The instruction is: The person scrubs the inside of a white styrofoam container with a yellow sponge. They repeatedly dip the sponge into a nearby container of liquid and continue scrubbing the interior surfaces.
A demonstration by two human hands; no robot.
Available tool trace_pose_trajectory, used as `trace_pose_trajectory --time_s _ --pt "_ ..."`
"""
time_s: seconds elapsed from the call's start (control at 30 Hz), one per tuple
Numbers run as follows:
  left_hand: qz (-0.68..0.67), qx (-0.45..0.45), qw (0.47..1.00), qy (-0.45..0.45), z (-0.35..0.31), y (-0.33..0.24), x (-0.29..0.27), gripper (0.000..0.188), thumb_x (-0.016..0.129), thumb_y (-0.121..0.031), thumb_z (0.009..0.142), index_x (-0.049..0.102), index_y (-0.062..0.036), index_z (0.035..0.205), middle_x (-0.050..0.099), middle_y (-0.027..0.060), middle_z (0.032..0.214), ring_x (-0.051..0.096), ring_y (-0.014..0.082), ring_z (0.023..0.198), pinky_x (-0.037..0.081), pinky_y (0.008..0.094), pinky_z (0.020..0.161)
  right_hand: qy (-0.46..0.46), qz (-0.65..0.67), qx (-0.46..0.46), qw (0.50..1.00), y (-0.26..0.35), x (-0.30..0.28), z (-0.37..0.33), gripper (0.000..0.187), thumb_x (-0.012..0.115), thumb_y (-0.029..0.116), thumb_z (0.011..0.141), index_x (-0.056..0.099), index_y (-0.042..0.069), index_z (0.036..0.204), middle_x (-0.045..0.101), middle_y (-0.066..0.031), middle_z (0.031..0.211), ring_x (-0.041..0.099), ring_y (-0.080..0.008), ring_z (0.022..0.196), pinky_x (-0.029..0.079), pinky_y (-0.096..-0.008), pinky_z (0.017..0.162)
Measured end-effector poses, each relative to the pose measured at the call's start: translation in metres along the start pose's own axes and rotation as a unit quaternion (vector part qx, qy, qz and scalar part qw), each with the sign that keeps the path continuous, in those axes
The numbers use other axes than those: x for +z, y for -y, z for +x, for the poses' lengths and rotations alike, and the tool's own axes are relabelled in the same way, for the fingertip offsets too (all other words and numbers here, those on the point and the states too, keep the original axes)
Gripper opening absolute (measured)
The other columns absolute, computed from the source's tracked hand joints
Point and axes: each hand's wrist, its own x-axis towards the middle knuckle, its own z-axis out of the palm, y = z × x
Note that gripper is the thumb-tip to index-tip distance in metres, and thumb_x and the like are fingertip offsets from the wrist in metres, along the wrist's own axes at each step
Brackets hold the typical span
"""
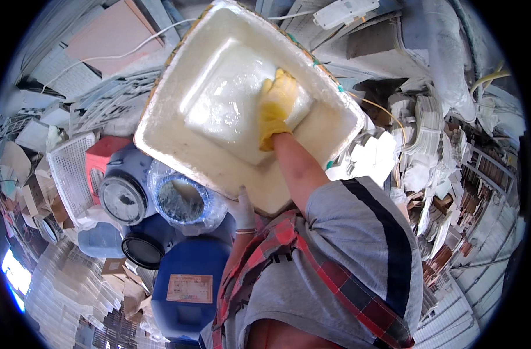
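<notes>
Just beyond the person's grey shirt (358, 227), a whitish tub (166, 128) is set askew, one corner pointed at the body, its open mouth turned up toward the view and its longer sides seemingly slanted from upper left to lower right. Inside it, the yellow-gloved right hand (279, 107) is placed at the glossy bottom, fingers together, slightly bent and pointed away; whether anything is gripped cannot be told. The near rim is met by the white-gloved left hand (244, 212), whose closure cannot be judged.
</notes>
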Motion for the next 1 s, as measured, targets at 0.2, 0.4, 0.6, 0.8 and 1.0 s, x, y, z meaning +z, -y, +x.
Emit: trace_pose_trajectory --time_s 0.2,0.4,0.6,0.8,1.0 --pt "0.093 0.062 0.992 -0.065 -0.008 0.024 -0.005 0.084 0.067 -0.013 0.087 0.011 0.0038 0.148 0.049 0.0210 0.132 0.054 0.0268 0.112 0.045 0.0358 0.097 0.061 0.074 0.319 0.943 0.063 -0.057 -0.018 0.059 0.053 0.031 0.089 0.043 0.002 0.139 0.045 -0.0214 0.139 0.034 -0.0390 0.134 0.023 -0.0449 0.114" --pt "0.100 0.056 0.993 0.017 0.001 0.020 -0.021 0.092 0.069 -0.014 0.084 0.008 0.0045 0.150 0.052 0.0212 0.129 0.055 0.0279 0.113 0.045 0.0360 0.096 0.230 0.026 -0.222 0.947 0.101 -0.013 -0.073 0.045 0.054 0.029 0.086 0.056 0.005 0.124 0.052 -0.0192 0.131 0.043 -0.0378 0.125 0.029 -0.0461 0.109" --pt "0.046 0.085 0.995 0.030 0.007 -0.005 -0.008 0.089 0.066 -0.009 0.085 0.007 0.0056 0.150 0.049 0.0244 0.130 0.053 0.0277 0.116 0.045 0.0343 0.097 0.424 0.108 -0.466 0.769 0.127 0.030 -0.078 0.033 0.055 0.017 0.081 0.065 0.006 0.111 0.060 -0.0138 0.119 0.050 -0.0361 0.117 0.039 -0.0388 0.102" --pt "0.009 0.104 0.993 0.046 0.007 -0.017 0.003 0.091 0.066 -0.012 0.088 0.001 0.0062 0.150 0.048 0.0216 0.132 0.054 0.0250 0.116 0.045 0.0327 0.097 0.387 0.118 -0.793 0.455 0.003 -0.046 -0.058 0.045 0.063 0.017 0.077 0.061 0.011 0.122 0.057 -0.0123 0.126 0.048 -0.0312 0.124 0.036 -0.0396 0.107" --pt "-0.036 0.074 0.996 0.033 0.007 -0.005 0.002 0.092 0.067 -0.009 0.087 0.002 0.0046 0.150 0.051 0.0208 0.131 0.056 0.0233 0.115 0.045 0.0314 0.097 0.528 -0.149 -0.594 0.588 0.031 -0.059 0.040 0.071 0.074 0.025 0.075 0.045 0.008 0.137 0.043 -0.0165 0.144 0.040 -0.0300 0.134 0.031 -0.0373 0.113"
